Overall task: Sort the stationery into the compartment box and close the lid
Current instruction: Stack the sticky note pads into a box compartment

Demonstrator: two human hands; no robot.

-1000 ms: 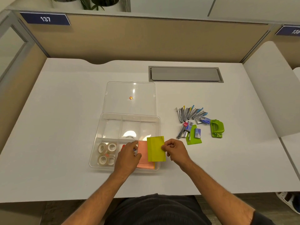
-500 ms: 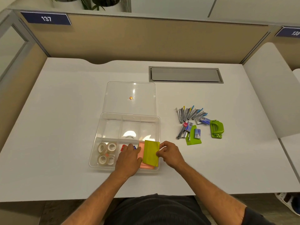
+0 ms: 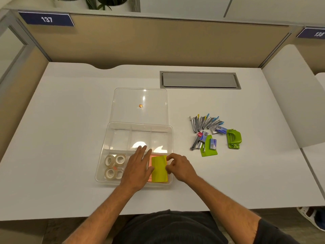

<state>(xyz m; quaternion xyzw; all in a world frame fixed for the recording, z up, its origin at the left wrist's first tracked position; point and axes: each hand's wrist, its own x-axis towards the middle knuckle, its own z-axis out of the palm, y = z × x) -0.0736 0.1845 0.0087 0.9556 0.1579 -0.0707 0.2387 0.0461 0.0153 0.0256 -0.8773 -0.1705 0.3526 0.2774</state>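
The yellow-green pad (image 3: 159,169) now lies down inside the near right compartment of the clear compartment box (image 3: 105,166), on top of the orange pad (image 3: 150,167), whereas 1 s ago it was held above that corner, partly over the rim. The right hand (image 3: 179,167) has followed it in toward the box and pinches the pad's right edge with curled fingers and thumb. The left hand (image 3: 138,167) has spread out flat, fingers straight and pointing away from the person, lying over the near middle compartment with its thumb side against the pad's left edge; earlier its fingers were bent there. 4 rolls of tape (image 3: 114,166) sit unchanged in the near left compartment, and the 3 far compartments look unchanged too. The clear lid (image 3: 140,104) lies open, flat on the white surface (image 3: 61,138) behind the box. To the right, well apart from the box, the staplers (image 3: 205,121), staple boxes (image 3: 213,143), green hole punch (image 3: 233,139) and a green flat piece (image 3: 208,150) stay where they were.
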